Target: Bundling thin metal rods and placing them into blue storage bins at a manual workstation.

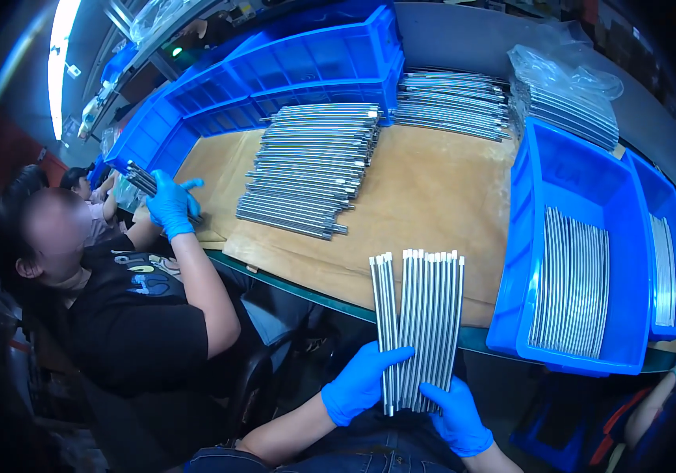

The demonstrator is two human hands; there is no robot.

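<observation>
We are facing a brown-covered table (440, 205), where a blue bin (511, 252) of metal rods is standing at the right and a broad row of rods (310, 165) is lying farther back. Near the front edge we are holding a fanned bundle of rods (434, 315), split by a narrow gap. Our left hand (358, 385) is gripping its left side, thumb lying across the front; our right hand (460, 418) is gripping lower right, thumb pressing inward, other fingers mostly hidden behind

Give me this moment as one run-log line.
left hand: holding metal rods; right hand: holding same rods; rod pile: on brown sheet; blue bin: rods inside
</observation>
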